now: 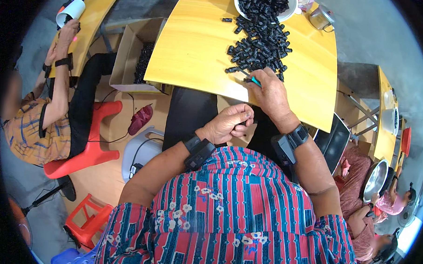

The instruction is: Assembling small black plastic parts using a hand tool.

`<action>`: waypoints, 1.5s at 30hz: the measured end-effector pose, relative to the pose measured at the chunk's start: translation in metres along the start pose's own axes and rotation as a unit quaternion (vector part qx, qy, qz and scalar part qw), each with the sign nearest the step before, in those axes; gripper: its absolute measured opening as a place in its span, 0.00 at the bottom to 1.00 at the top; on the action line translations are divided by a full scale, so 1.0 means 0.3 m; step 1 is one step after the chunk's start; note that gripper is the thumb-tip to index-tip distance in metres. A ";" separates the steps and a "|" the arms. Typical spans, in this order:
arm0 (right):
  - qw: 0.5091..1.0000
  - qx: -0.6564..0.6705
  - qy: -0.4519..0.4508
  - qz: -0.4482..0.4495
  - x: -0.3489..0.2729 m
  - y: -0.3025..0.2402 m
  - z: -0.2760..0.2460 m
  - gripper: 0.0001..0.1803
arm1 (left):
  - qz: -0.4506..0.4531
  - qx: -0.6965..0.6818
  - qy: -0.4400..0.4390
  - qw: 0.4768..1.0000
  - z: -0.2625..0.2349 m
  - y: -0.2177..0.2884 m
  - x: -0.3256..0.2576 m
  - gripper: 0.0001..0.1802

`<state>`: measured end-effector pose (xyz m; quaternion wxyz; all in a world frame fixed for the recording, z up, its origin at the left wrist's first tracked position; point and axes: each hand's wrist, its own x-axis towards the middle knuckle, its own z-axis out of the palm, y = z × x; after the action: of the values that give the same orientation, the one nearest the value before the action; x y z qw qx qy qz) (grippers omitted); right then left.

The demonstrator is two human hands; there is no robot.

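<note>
My right hand [272,94] is over the near edge of the yellow table, closed around a slim tool with a teal handle [255,81]. Its thin shaft points up and left, beside the nearest of many small black plastic parts [261,47] heaped on the tabletop. Below the table edge, over my lap, my left hand [228,122] is curled with thumb and fingers pressed together. A bit of something dark shows at its fingertips, but the fingers hide most of it. Both wrists wear black strapped devices.
A white bowl [294,9] full of black parts stands at the table's far side, near a lidded cup [321,18]. Left of the table is a cardboard box [125,59] with more parts. A co-worker sits on a red stool [104,128]; other people are at right.
</note>
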<state>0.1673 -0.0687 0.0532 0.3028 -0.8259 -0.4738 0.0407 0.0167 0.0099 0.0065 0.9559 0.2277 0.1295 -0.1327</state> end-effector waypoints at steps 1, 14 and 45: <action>1.000 0.021 0.007 -0.005 -0.005 0.005 -0.002 0.10 | 0.000 0.010 0.000 1.000 -0.001 0.006 0.002 0.04; 0.878 0.433 -0.098 0.178 -0.178 -0.032 -0.040 0.07 | 0.036 0.022 0.040 0.998 -0.016 0.029 -0.079 0.12; 0.878 0.435 -0.159 0.126 -0.198 -0.073 -0.042 0.13 | -0.003 -0.015 -0.009 1.000 -0.030 0.018 -0.088 0.22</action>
<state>0.1228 -0.1145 0.0623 0.5442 -0.6464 -0.3423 0.4108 -0.0080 0.0238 0.0091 0.9600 0.2120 0.1231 -0.1355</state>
